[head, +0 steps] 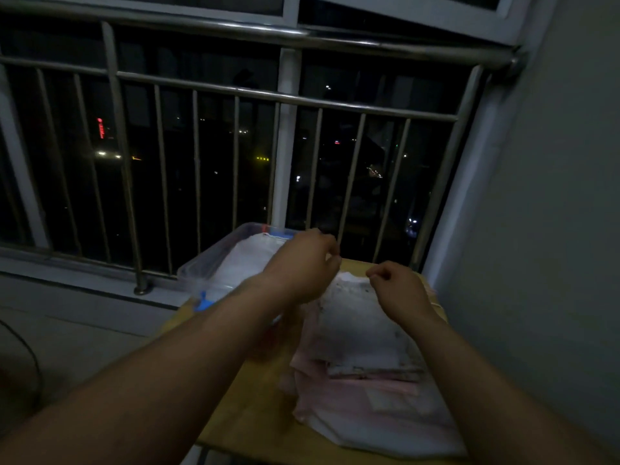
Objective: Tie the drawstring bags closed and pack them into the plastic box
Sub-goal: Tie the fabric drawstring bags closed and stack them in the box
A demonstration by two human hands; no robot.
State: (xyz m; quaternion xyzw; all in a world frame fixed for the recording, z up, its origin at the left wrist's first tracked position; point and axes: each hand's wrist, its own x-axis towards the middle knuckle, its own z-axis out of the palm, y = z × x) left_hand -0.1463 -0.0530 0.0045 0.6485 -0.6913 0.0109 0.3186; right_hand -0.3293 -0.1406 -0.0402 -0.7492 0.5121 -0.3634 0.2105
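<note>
As left hand and right hand curl at the mouth of the top drawstring bag, we can't tell whether they pinch cord. White bags lie in the plastic box; the stack on the table awaits, we reckon.

Night showing black behind the window, small city lights glowing outside, weak light falling on pale bags, forearms blurring near the lower edge, railing bending from lens distortion.
</note>
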